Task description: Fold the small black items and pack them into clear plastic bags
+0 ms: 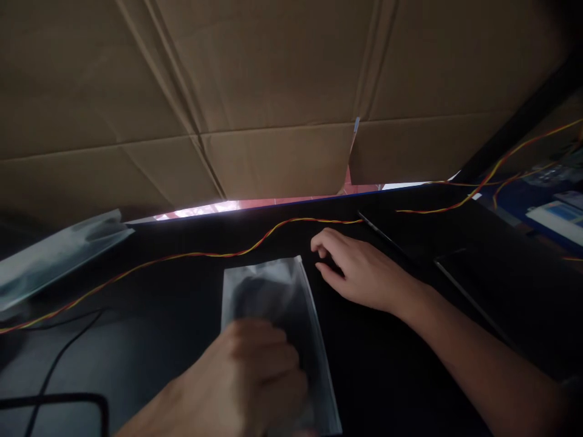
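Note:
My left hand [255,376] lies near the bottom edge, its fingers curled over the lower end of a clear plastic bag [273,291] that lies flat on the dark table [387,364]. Something dark shows inside the bag. My right hand [355,267] rests on the table just right of the bag's top corner, fingers bent down onto the surface; whether it pinches anything is hidden. A twisted red and yellow wire [255,243] runs across the table just beyond both hands.
A big cardboard sheet [273,91] fills the upper half, close behind the table's far edge. Another clear bag [54,255] lies at the left. A black cable [59,358] curves at lower left. More red and yellow wire [492,176] and a blue board [546,206] lie at right.

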A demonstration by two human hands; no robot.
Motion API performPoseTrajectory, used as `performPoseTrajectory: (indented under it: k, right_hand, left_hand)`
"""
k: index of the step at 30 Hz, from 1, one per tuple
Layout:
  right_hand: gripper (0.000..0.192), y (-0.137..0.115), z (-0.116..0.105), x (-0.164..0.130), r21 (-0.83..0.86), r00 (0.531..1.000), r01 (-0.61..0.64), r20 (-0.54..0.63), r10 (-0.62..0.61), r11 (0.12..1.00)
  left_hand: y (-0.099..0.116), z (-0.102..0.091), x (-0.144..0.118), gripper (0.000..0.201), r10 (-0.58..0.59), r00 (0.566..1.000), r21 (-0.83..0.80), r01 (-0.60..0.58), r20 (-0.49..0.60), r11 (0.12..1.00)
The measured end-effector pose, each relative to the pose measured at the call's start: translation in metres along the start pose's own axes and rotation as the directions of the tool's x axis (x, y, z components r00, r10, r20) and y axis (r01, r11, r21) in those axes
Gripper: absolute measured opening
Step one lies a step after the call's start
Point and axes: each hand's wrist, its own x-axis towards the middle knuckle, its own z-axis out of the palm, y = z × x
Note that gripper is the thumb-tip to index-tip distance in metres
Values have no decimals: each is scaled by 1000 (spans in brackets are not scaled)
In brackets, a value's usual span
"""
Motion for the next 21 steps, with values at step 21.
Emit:
performPoseTrajectory:
  k: [21]
  right_hand:
    - [37, -28, 25, -5, 743, 795, -563, 607, -11, 361]
  left_hand:
    - [-20, 24, -15, 52, -443, 883, 176, 466, -155, 867]
